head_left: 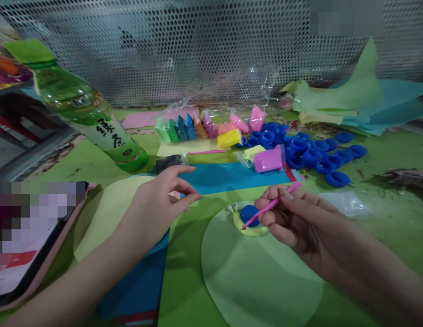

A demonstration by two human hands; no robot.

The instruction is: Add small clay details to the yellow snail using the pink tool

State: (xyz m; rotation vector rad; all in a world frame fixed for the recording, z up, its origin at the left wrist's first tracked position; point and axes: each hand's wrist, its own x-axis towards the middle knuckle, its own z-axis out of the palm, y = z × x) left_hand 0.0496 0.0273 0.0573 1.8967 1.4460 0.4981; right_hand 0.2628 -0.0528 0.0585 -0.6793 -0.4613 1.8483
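My right hand [293, 218] is closed around a thin pink modelling stick [271, 205], whose tip touches a clay snail [247, 219] with a yellow body and a blue shell. The snail lies on a pale green paper circle [255, 277]. My left hand [160, 200] hovers to the left of the snail above a pale yellow paper circle [105, 213], thumb and forefinger pinched together, with nothing visible between them.
Behind stand packets of coloured clay [197, 127], a pink tub [267, 160], several blue caps [313, 152], a blue paper strip [231, 177] and a tilted green tea bottle [92, 118]. A tablet [30, 236] lies left; crumpled paper sheets [354, 100] lie at the back right against a mesh screen.
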